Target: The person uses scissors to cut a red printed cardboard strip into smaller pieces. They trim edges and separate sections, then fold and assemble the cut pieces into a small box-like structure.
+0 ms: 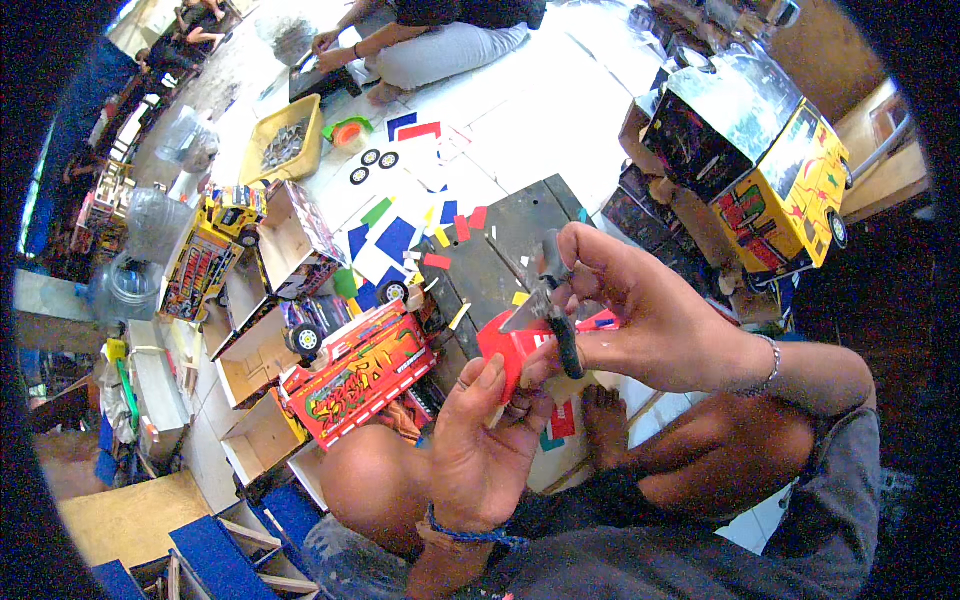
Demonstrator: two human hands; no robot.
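My left hand [488, 455] pinches a small piece of red sheet [506, 350] between thumb and fingers, above my lap. From the right, my right hand [660, 310] grips a pair of scissors [566, 340] with dark handles. The scissor blades meet the upper edge of the red sheet; whether they are cutting into it I cannot tell. Beneath both hands lies a dark, low board [510, 235] with small red, yellow and white scraps on it. Close to my left hand, a red toy truck [360, 375] with a colourful printed side rests tilted.
Blue, green and white sheet pieces [395, 238] lie scattered on the white floor beside loose toy wheels [372, 158]. A yellow tub [286, 140] holds small grey parts. Yellow toy trucks [785, 190] stand right and left. Across from me sits another person [440, 55].
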